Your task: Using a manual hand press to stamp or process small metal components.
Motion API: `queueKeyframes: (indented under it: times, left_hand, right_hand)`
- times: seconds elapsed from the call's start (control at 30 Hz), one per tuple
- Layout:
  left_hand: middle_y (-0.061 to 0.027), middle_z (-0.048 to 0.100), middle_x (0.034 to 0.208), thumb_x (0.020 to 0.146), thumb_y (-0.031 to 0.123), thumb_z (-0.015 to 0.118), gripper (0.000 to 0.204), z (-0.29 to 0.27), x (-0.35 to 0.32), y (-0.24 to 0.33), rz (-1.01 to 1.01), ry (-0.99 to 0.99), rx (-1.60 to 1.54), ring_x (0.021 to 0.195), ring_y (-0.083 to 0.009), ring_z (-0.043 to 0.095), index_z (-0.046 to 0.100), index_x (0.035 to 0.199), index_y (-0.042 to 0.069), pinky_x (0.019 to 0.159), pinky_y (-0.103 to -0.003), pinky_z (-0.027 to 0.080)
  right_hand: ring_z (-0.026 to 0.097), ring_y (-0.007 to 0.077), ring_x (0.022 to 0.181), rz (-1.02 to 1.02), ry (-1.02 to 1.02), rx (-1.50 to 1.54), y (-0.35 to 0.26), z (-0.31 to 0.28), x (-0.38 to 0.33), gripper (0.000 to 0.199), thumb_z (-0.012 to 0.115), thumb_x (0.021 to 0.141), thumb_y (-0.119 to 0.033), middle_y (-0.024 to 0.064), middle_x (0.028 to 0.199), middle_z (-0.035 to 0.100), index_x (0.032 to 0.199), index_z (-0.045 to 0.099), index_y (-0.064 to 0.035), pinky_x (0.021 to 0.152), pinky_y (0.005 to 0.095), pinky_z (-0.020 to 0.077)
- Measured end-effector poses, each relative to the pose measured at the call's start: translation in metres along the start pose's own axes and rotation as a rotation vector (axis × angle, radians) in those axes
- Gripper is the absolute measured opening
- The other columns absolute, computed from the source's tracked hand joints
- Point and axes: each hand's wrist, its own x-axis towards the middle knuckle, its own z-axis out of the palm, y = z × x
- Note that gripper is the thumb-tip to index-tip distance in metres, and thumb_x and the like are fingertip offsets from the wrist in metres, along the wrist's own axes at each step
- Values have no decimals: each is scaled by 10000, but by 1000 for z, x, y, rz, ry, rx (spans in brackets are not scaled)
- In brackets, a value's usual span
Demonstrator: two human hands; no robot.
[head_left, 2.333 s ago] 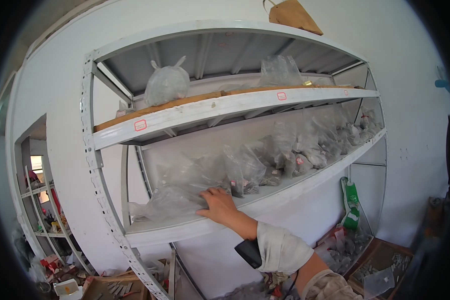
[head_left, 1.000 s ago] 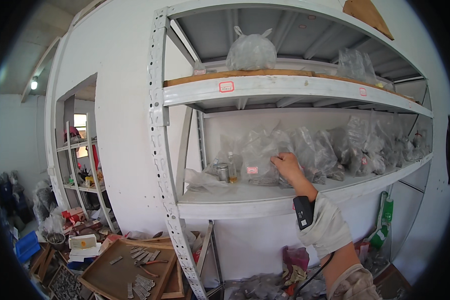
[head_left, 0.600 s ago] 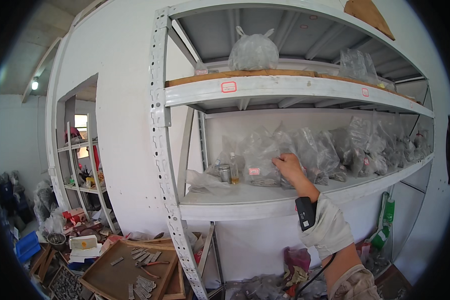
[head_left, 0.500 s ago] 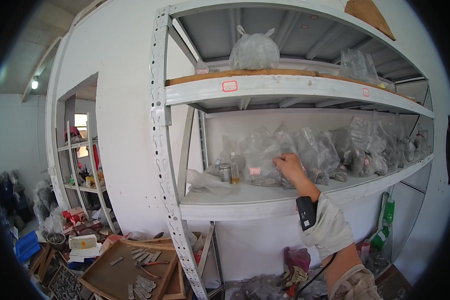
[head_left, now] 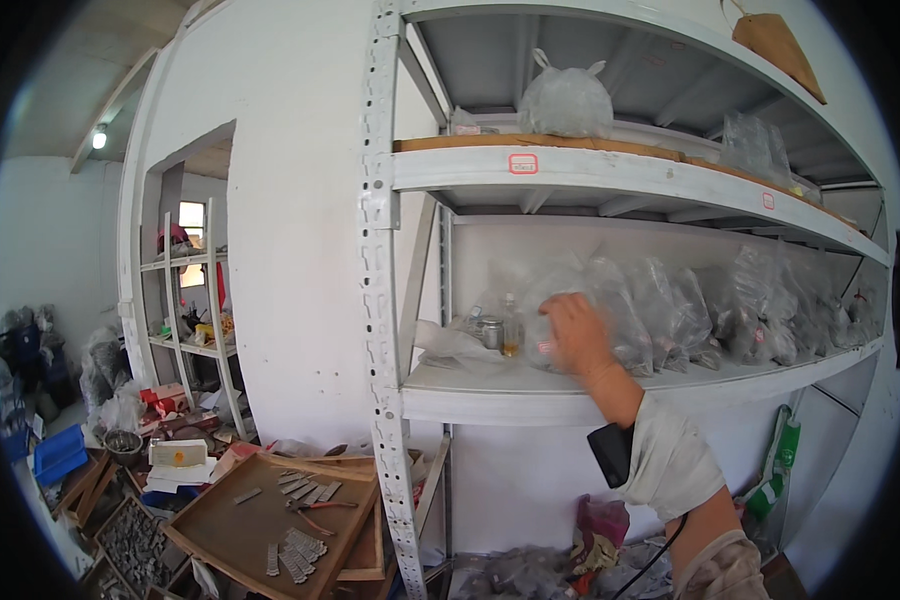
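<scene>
My right hand (head_left: 578,335) reaches to the middle shelf (head_left: 510,401), in front of a clear plastic bag (head_left: 538,298) with a small red-edged label. Motion smears its fingers; they look bent against the bag, and whether they grip it does not show. Just left of that bag stand a small bottle (head_left: 511,330) with amber liquid low in it and a squat grey jar (head_left: 489,333). A black device (head_left: 610,453) sits at my right wrist. My left hand is out of view.
More clear bags (head_left: 755,310) line the shelf to the right. A tied bag (head_left: 567,102) rests on the shelf above. The perforated upright (head_left: 380,220) bounds the rack's left side. Lower left, a wooden tray (head_left: 220,516) holds metal pieces and pliers (head_left: 318,517).
The view has swung left, so the rack appears farther right. Against the shelf, my right hand has shifted left and slightly up across the bag, and its fingers are now blurred.
</scene>
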Motion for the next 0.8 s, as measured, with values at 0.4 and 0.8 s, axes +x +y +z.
queueKeyframes:
  times: [0.4,0.8]
  left_hand:
    - [-45,459,616,836,104,502,130,-6,-20,3,2,15,-145,529,-156,433,510,715,56,476,-295,375]
    - [-12,423,599,843,115,492,172,-13,-1,2,9,-4,-95,517,-140,386,474,675,80,484,-293,345]
  right_hand:
    - [580,280,695,466,-437,293,-12,61,19,370,628,688,-349,154,754,609,825,618,-7,663,356,442]
    - [479,89,682,837,-268,698,23,31,1,198,595,809,-149,10,751,558,887,579,32,597,248,389]
